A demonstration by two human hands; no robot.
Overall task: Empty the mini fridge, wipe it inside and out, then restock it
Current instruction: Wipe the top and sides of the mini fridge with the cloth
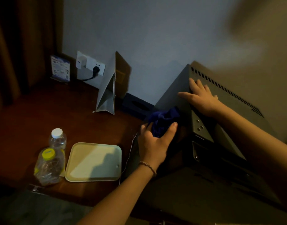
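Head view. The mini fridge (pixel 224 101) is a dark grey metal box standing on the right end of a reddish-brown wooden table (pixel 42 114), with its back close to the pale wall (pixel 155 38). A row of narrow ventilation slots runs along the far edge of its top panel, and a lighter metal plate with small round fasteners sits at the near upper corner. The lower front of the cabinet lies in deep shadow, and whether its door is ajar cannot be told.

The right hand (pixel 201 98) lies flat on the fridge top, fingers straight and slightly spread, the fingertips just short of the ventilation slots and the thumb reaching over the left edge. The left hand (pixel 154 143) grips a crumpled dark blue cloth (pixel 162 122), fingers and thumb curled around it; the cloth is pressed against the fridge's left side wall, below the right thumb. A thin braided band circles the left wrist.

On the table to the left stand a pale rectangular tray (pixel 94 161), two clear plastic bottles (pixel 49 164), one white-capped and one yellow-capped, just beside the tray, a grey folded paper bag (pixel 107 93), a dark tissue box (pixel 136 106) against the wall, and a printed card stand (pixel 60 69). A wall socket (pixel 91 65) holds a black plug and a white adapter.
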